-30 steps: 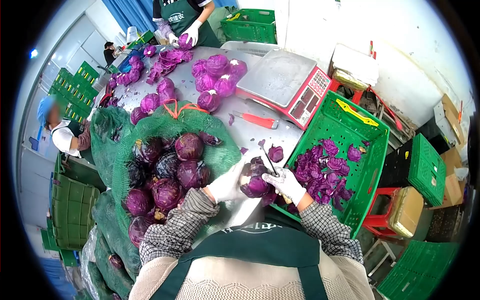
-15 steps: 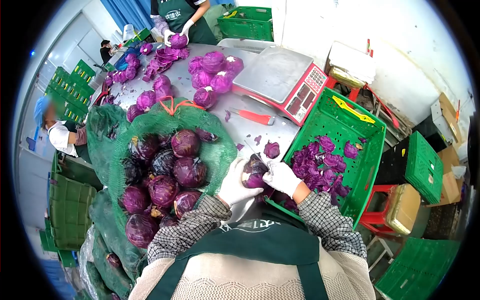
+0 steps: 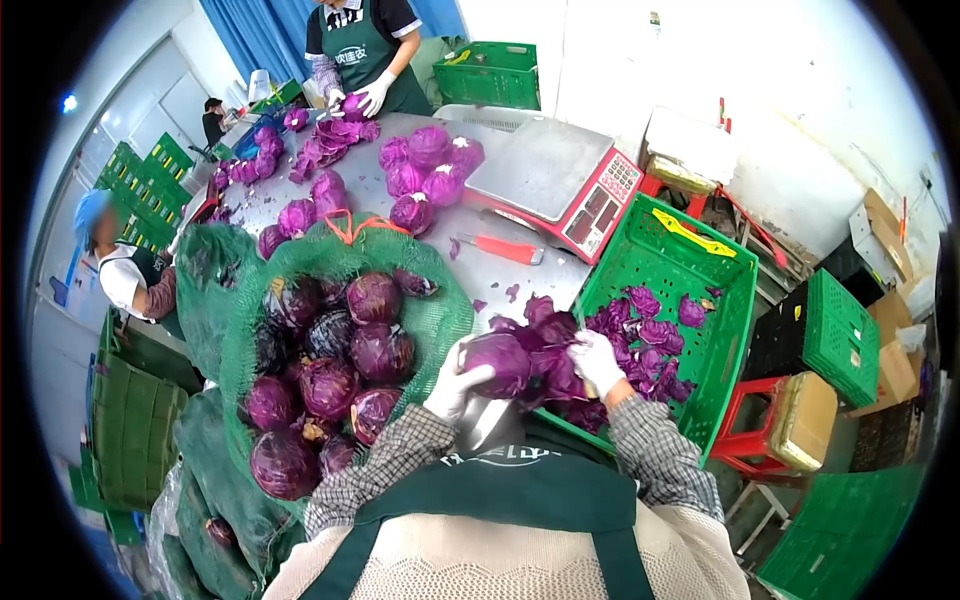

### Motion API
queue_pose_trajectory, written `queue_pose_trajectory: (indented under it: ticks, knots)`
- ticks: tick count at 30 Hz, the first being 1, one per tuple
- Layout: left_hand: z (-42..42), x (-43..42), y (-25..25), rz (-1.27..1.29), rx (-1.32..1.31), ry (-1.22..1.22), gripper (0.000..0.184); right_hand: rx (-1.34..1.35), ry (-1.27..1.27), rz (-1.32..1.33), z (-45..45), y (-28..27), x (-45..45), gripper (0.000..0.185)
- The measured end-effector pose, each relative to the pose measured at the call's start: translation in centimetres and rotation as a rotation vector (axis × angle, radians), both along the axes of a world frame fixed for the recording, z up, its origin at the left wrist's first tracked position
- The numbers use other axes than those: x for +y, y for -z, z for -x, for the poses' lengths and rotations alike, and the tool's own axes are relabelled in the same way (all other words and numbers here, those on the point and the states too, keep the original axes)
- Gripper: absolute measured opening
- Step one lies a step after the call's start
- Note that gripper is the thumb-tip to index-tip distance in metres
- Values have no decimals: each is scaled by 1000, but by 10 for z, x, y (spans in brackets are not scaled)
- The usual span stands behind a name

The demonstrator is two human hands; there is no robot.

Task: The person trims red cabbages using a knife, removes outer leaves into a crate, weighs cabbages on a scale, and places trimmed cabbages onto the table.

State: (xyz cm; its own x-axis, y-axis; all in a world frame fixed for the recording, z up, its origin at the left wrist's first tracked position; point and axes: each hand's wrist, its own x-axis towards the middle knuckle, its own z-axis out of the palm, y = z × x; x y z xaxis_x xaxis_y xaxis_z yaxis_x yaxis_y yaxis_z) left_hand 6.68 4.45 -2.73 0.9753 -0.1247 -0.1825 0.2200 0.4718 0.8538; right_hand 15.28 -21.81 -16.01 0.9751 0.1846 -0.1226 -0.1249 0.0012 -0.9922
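My left hand (image 3: 455,382), in a white glove, curls round the left side of a purple cabbage (image 3: 497,364) above the table edge. Loose purple leaves (image 3: 560,368) spread between the cabbage and my right hand (image 3: 597,362). My gloved right hand is closed, with a thin blade sticking up from it; its handle is hidden. Left of my hands, a green net bag (image 3: 245,345) lies open round several dark cabbages (image 3: 328,388). Right of them, a green crate (image 3: 735,345) holds torn leaves (image 3: 650,330).
A red-handled knife (image 3: 508,249) lies on the metal table (image 3: 470,270) near a red scale (image 3: 600,215). Several peeled cabbages (image 3: 430,147) stand beyond. A co-worker (image 3: 365,55) handles a cabbage across the table; another person (image 3: 135,270) is at the left. Stools stand right of the crate.
The cabbage between my hands now shows a brighter purple surface, with outer leaves spread off its right side. My right hand has moved right, away from the cabbage. The view has shifted slightly.
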Motion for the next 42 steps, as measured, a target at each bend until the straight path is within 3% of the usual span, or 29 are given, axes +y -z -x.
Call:
queue_pose_trajectory:
  ticks: [1, 2, 3, 4, 6, 8, 10, 11, 12, 13, 16, 22, 26, 29, 31, 32, 36, 37, 40, 42]
  knots:
    - [4, 1, -8, 247, 72, 1, 83, 159, 97, -136, 0, 7, -27, 9]
    - [10, 0, -20, 499, 149, -2, 82, 21, 114, 125, 2, 3, -51, 16]
    - [9, 3, -28, 572, 152, -3, 81, -101, 156, 398, 5, -2, -76, 24]
    - [7, 7, -45, 567, 138, 4, 78, -542, 89, 1046, 14, -34, -89, 34]
    - [-11, 19, -49, 230, -46, 24, 75, -365, 18, 1186, 18, -142, -65, 35]
    - [-20, 14, -51, -114, -87, -40, 73, -728, -58, 1124, 26, -243, -24, 55]
    - [-19, 6, -46, -474, -136, -63, 79, -973, -223, 1030, 61, -353, 15, 53]
    - [-18, -1, -57, -455, -110, 9, 88, -907, -338, 1107, 86, -413, 34, 54]
    - [-13, -6, -59, -488, -111, 33, 88, -1013, -362, 1348, 107, -446, 51, 56]
    - [-7, -15, -59, -537, -127, 54, 88, -1110, -383, 1361, 120, -464, 61, 56]
    - [-5, -28, -49, -752, -195, 32, 88, -1222, -409, 1255, 129, -472, 67, 55]
    - [-16, -16, -24, -983, -221, 0, 92, -1110, -418, 1177, 114, -435, 46, 55]
    - [-25, -7, -7, -1107, -104, 43, 119, -1007, -373, 1146, 102, -401, 26, 54]
    - [-26, -4, -1, -1027, -140, -9, 91, -956, -354, 1122, 97, -387, 22, 54]
    - [-19, -12, -28, -1176, -32, -24, 88, -943, -346, 1117, 97, -386, 21, 53]
    - [-23, -11, 3, -1039, -163, -146, 73, -955, -349, 1118, 98, -387, 21, 53]
    - [-21, -13, -37, -515, -45, 73, 98, -1032, -381, 1113, 107, -416, 40, 53]
    - [-27, -6, -10, -614, -115, 64, 102, -1067, -398, 1111, 111, -424, 46, 53]
    - [-20, -16, -50, -481, -71, 75, 105, -1151, -429, 1105, 119, -447, 59, 52]
    - [-16, -18, -64, -699, -79, 55, 101, -1140, -431, 1083, 116, -446, 57, 52]
